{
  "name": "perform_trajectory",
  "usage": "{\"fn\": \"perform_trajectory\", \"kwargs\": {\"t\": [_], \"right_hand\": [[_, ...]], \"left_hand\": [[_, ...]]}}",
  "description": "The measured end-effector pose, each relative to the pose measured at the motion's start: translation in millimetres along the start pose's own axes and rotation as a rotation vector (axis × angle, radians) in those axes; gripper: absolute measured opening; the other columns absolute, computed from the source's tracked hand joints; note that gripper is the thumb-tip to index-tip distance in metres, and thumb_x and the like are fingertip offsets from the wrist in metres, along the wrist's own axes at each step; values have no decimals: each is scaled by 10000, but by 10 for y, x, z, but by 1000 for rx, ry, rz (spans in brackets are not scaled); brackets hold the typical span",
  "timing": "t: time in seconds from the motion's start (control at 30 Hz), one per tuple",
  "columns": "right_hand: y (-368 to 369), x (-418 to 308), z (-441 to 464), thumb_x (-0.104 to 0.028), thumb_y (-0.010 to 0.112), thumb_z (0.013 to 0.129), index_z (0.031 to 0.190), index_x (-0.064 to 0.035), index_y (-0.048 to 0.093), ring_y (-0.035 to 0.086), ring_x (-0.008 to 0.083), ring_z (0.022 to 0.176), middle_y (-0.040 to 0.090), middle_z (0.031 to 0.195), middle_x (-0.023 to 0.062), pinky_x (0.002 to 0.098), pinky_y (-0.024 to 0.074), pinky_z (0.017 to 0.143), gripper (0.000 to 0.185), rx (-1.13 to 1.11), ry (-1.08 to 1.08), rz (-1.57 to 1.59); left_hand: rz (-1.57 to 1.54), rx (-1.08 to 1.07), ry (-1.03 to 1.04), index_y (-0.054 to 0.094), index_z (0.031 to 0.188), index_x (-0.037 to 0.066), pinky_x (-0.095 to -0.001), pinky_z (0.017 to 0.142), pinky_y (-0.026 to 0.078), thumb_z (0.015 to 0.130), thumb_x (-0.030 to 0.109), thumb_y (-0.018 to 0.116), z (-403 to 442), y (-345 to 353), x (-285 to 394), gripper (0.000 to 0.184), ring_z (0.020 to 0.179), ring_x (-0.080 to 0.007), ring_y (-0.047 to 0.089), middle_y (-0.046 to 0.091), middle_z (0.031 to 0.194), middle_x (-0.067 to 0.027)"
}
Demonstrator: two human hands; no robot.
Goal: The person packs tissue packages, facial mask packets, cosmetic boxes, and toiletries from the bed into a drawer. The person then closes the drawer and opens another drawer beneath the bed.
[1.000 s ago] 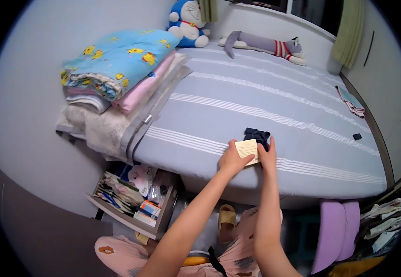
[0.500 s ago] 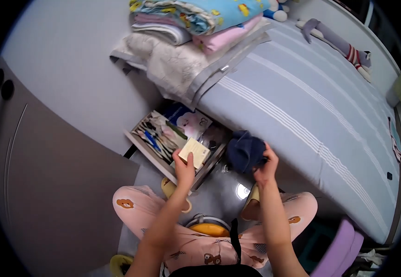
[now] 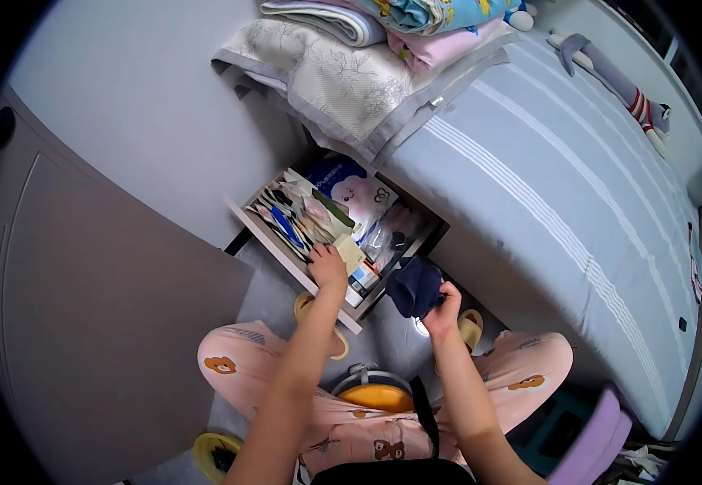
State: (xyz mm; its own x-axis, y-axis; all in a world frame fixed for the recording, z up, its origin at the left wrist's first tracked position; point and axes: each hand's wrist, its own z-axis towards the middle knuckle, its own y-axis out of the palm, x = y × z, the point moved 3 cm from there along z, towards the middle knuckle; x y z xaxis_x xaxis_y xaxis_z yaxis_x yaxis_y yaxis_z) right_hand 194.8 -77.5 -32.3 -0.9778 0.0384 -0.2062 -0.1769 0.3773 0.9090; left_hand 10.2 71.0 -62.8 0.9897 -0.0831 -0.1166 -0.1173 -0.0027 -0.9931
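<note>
My left hand (image 3: 328, 265) is down inside the open drawer (image 3: 274, 249), closed at the left edge of a small cream-coloured box (image 3: 349, 252). Part of its grip is hidden. My right hand (image 3: 446, 309) holds a dark blue cloth pouch (image 3: 414, 288) by its side, just off the drawer's right front corner. The pouch is soft and crumpled. Around my left hand, the drawer holds striped packets with a blue item (image 3: 288, 226), a blue-and-white pack with a cloud face (image 3: 355, 190), clear plastic bags (image 3: 381, 241) and a white box (image 3: 363, 277).
The bed (image 3: 521, 194) rises to the right of the drawer, with folded bedding (image 3: 343, 89) and a plush toy (image 3: 622, 85) on it. A grey cabinet door (image 3: 116, 307) stands left. Yellow slippers (image 3: 470, 329) are on the floor, and a purple item (image 3: 594, 440) is at lower right.
My left hand has lowered the cream box from above the drawer into it. The pouch in my right hand has shifted slightly left and down. The camera view has shifted too.
</note>
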Motion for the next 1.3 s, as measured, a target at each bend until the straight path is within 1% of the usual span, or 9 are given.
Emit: {"fn": "perform_trajectory", "kwargs": {"t": [0.2,0.43,0.53,0.63,0.83,0.97,1.1,1.23,1.3], "right_hand": [[-6,-50,-4,-148,421,709,966,-68,572,598,221,836,610,941,59,350,509,747,308,134,-6,-21],[-47,-199,-87,-169,428,706,983,-66,578,599,231,851,613,955,56,357,511,745,332,107,-82,39],[-118,-370,-116,-164,438,688,1027,-20,574,564,284,996,601,1066,99,424,443,909,392,54,-157,103],[-149,-506,-136,-162,435,686,1089,-1,551,532,305,1066,574,1138,123,444,395,972,449,7,-202,168],[-194,-555,-296,-152,431,678,1126,3,533,517,303,1086,560,1159,131,429,384,980,485,113,-267,200],[-519,-696,-379,-141,423,678,1095,-12,557,535,277,1034,571,1120,113,364,403,947,457,162,-358,-36],[-631,-694,-313,-227,465,753,919,-15,624,540,189,892,599,946,66,286,399,851,313,608,-375,-804],[-1374,-490,277,-229,557,781,924,-26,664,569,178,750,632,756,61,258,439,719,270,530,-336,-1275],[-1647,-342,522,-238,578,750,1117,-132,617,600,248,866,637,903,154,307,455,797,384,496,-202,-1513]], "left_hand": [[247,-194,193,648,1004,156,-386,796,377,848,203,472,180,48,-142,240,1001,-215,481,559,1053,-44],[-237,39,165,594,1041,78,-423,870,379,825,166,510,165,-189,-223,249,1042,-268,492,535,1099,-120],[-336,646,-31,431,1246,0,-418,984,315,836,177,506,-438,-672,-405,453,1170,-343,419,412,1276,-229],[-1381,280,-552,180,1365,-58,-376,1057,224,852,193,482,-666,-36,-379,645,1255,-373,320,258,1376,-280],[-1556,42,-493,-14,1367,-81,-350,1065,217,767,-5,505,-621,-297,-154,796,1277,-364,297,268,1360,-294],[-1436,35,-505,50,1364,-73,-332,1055,219,722,-45,499,-534,-347,0,784,1254,-324,330,293,1348,-258],[-1273,94,-399,-50,1365,-77,-370,1067,216,716,-38,487,-524,-100,-18,843,1270,-424,275,255,1344,-333],[-395,319,103,206,1365,-42,-370,1058,223,654,-31,536,-658,-580,-12,784,1308,-400,205,237,1387,-272],[-379,243,325,486,1196,22,-379,946,355,650,-24,541,-602,-593,58,550,1160,-330,417,451,1243,-181]]}}
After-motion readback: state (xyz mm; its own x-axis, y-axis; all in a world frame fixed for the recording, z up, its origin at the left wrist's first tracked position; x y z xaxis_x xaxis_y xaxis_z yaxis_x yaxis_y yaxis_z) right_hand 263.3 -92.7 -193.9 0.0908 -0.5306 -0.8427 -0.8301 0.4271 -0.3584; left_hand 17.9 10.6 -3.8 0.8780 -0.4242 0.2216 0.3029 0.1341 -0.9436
